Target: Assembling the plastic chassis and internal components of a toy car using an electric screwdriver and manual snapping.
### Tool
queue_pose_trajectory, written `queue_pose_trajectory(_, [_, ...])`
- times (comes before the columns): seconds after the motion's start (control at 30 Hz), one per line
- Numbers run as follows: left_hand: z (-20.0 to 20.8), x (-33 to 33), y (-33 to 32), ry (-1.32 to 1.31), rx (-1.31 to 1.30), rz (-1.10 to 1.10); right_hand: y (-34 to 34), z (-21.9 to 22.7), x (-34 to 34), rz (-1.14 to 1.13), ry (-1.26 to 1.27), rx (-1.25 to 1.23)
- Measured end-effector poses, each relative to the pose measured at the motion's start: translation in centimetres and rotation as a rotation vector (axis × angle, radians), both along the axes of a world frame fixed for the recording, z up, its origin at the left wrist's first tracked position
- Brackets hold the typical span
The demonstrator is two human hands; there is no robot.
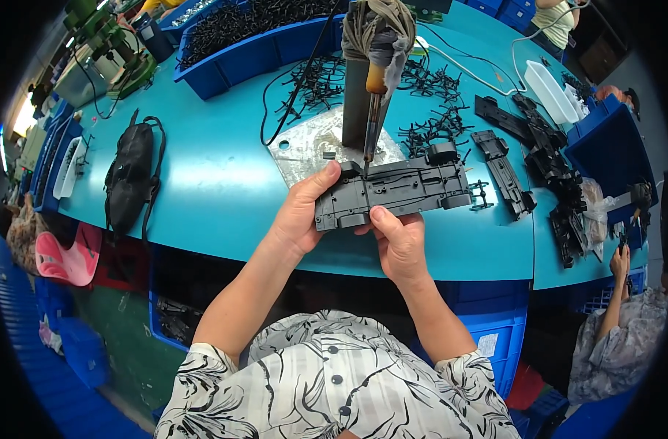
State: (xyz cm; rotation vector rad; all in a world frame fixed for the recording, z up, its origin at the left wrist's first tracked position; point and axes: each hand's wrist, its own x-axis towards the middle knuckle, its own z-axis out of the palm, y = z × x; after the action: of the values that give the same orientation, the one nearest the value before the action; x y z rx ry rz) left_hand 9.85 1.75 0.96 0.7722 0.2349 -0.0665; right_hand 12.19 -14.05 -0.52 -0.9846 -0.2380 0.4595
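A long black plastic toy-car chassis [400, 189] is held nearly level over the teal table, its slotted, ribbed face toward me. My left hand [305, 211] grips the chassis at its left end, thumb on top. My right hand [401, 238] holds the near edge by the middle, its thumb pressed on the plastic and the other fingers mostly hidden beneath. Directly above stands a soldering-iron-like tool [376, 80] with a yellowish handle, pointing down. Its thin tip reaches the far edge of the chassis near my left thumb; whether they touch, I cannot tell.
The tool is tied with grey cloth to a metal post [354, 110] on a scuffed metal plate [297, 162]. Small black parts [436, 128] lie scattered behind. A blue bin [268, 51] holds many more. More chassis [504, 172] lie right, a black bag [133, 175] left. Another person [619, 329] works at right.
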Motion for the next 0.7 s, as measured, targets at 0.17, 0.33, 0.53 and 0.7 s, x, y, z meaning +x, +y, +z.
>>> queue_pose_trajectory(0.17, [-0.31,0.08,0.08,0.033,0.019,0.033,0.11,-0.04,-0.04,-0.007,0.000,-0.009])
queue_pose_trajectory(0.33, [-0.06,0.05,-0.09,0.026,0.011,0.034,0.12,0.03,-0.10,-0.010,-0.014,0.001])
queue_pose_trajectory(0.53, [-0.26,0.12,0.09,0.013,0.019,0.004,0.07,-0.07,-0.01,-0.020,-0.017,0.015])
queue_pose_trajectory(0.7, [0.24,0.14,-0.07,0.030,0.027,0.012,0.03,-0.05,-0.02,-0.023,-0.010,-0.008])
